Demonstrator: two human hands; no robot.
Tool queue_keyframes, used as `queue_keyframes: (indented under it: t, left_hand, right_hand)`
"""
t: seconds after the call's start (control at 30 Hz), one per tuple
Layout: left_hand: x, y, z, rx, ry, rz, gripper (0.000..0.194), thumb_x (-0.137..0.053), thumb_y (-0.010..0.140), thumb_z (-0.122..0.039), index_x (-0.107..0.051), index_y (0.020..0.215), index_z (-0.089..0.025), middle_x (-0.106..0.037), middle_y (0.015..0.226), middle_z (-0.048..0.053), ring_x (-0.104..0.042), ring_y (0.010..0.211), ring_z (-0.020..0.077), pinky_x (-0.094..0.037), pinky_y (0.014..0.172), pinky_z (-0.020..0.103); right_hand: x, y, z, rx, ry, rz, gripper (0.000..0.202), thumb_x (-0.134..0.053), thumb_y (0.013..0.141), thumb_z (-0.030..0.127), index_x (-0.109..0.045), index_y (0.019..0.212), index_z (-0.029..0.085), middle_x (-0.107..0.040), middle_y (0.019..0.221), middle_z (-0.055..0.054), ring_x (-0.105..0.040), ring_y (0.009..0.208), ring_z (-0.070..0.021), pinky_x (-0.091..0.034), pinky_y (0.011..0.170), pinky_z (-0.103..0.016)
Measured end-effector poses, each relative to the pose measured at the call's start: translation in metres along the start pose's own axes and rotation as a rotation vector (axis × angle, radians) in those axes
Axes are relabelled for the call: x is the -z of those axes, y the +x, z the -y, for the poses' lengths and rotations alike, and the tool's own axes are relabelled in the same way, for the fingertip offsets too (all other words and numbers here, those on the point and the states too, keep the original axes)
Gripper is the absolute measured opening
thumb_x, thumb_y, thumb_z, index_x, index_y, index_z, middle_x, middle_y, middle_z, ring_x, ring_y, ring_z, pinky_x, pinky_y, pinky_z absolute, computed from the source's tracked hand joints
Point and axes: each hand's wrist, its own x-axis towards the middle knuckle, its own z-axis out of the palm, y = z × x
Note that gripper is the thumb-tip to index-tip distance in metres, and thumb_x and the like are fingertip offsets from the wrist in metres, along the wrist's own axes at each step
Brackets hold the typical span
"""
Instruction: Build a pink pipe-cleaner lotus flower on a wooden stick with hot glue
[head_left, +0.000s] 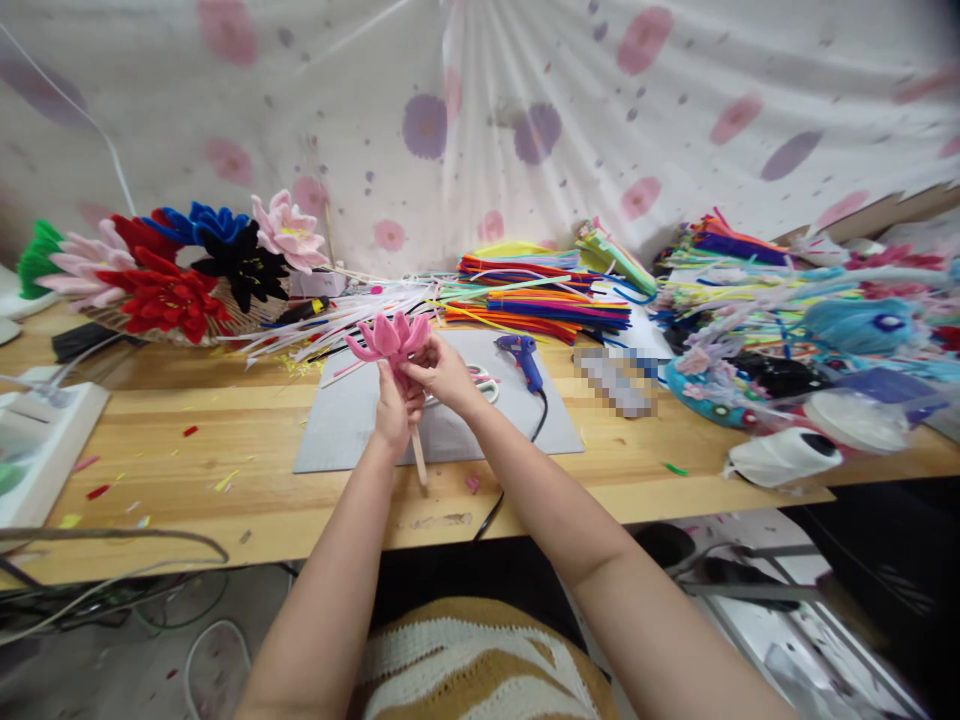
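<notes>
A pink fuzzy flower [390, 337] with upright, spread petals is held above a grey mat [330, 430]. My left hand [394, 405] wraps round its base and stem, and a pale wooden stick [419, 458] sticks out below. The fingers of my right hand [442, 372] are closed on the flower's lower right side; the fingertips are partly hidden by petals. Behind my right hand lie scissors [486, 386] with pale handles. A blue glue gun [523, 360] rests at the mat's right, its black cord running toward the front edge.
Finished flowers [176, 290] in several colours stand at the back left. Bundles of pipe cleaners [540, 300] lie at the back. A white spool [784, 457] and a blue fuzzy piece [855, 325] are at the right. A white power strip [64, 440] sits at the left edge.
</notes>
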Motion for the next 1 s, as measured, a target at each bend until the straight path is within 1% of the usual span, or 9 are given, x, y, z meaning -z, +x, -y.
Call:
queue_keyframes:
  t: [0.07,0.17,0.33,0.5,0.7,0.87,1.0]
  left_hand:
    - [0.0012,0.0009,-0.0024,0.038,-0.015,0.024,0.058,-0.021,0.078,-0.066,-0.051,0.087,-0.018,-0.027,0.048,-0.007,-0.017,0.032,0.0024,-0.007,0.03,0.012]
    - [0.0025,0.0018,-0.005,0.077,-0.03,0.036,0.059,-0.017,0.078,-0.067,-0.05,0.089,-0.019,-0.029,0.049,-0.007,-0.019,0.032,0.0022,-0.008,0.03,0.01]
    - [0.0016,0.0008,-0.0057,0.065,-0.029,0.026,0.058,-0.016,0.079,-0.065,-0.049,0.089,-0.019,-0.027,0.049,-0.007,-0.019,0.032,0.0018,-0.01,0.03,0.009]
    - [0.0026,0.0,-0.0057,0.073,-0.062,0.044,0.057,-0.02,0.079,-0.066,-0.051,0.088,-0.018,-0.027,0.05,-0.007,-0.019,0.032,0.0017,-0.011,0.029,0.008]
    - [0.0038,0.0019,-0.0051,0.064,-0.068,0.066,0.056,-0.023,0.079,-0.065,-0.052,0.089,-0.018,-0.027,0.05,-0.007,-0.02,0.033,0.0017,-0.011,0.029,0.008]
    - [0.0023,0.0044,-0.0026,0.032,-0.035,0.009,0.057,-0.021,0.079,-0.065,-0.053,0.086,-0.018,-0.027,0.048,-0.007,-0.018,0.032,0.0016,-0.009,0.03,0.01]
    - [0.0015,0.0058,-0.0017,0.012,-0.044,-0.043,0.055,-0.028,0.078,-0.065,-0.054,0.083,-0.017,-0.029,0.047,-0.007,-0.019,0.032,0.0015,-0.009,0.03,0.011]
  right_hand:
    - [0.0006,0.0029,-0.0023,-0.072,0.075,0.037,0.03,-0.065,0.058,0.032,-0.044,0.074,0.018,-0.05,0.063,0.006,-0.048,0.055,-0.0071,-0.038,0.052,-0.02]
    - [0.0011,0.0061,-0.0041,-0.164,0.13,0.087,0.034,-0.067,0.055,0.034,-0.043,0.074,0.018,-0.051,0.061,0.006,-0.048,0.05,-0.0073,-0.036,0.045,-0.019]
    - [0.0003,0.0071,-0.0032,-0.139,0.155,0.068,0.035,-0.069,0.054,0.031,-0.044,0.075,0.018,-0.051,0.062,0.007,-0.049,0.051,-0.0063,-0.036,0.043,-0.017]
    - [0.001,0.0052,-0.0008,-0.174,0.212,0.117,0.035,-0.068,0.055,0.031,-0.042,0.074,0.018,-0.05,0.06,0.007,-0.047,0.045,-0.0056,-0.033,0.037,-0.017]
    - [0.0005,0.0063,-0.0006,-0.166,0.181,0.099,0.034,-0.067,0.055,0.03,-0.042,0.075,0.018,-0.049,0.06,0.008,-0.047,0.047,-0.0052,-0.034,0.04,-0.017]
    - [-0.001,0.0084,-0.0006,-0.122,0.137,0.066,0.032,-0.067,0.055,0.03,-0.043,0.073,0.018,-0.049,0.061,0.007,-0.048,0.052,-0.0056,-0.038,0.047,-0.018]
    - [-0.0017,0.0104,0.0001,-0.134,0.102,0.057,0.031,-0.066,0.057,0.03,-0.043,0.074,0.018,-0.049,0.062,0.007,-0.048,0.053,-0.0065,-0.038,0.047,-0.018]
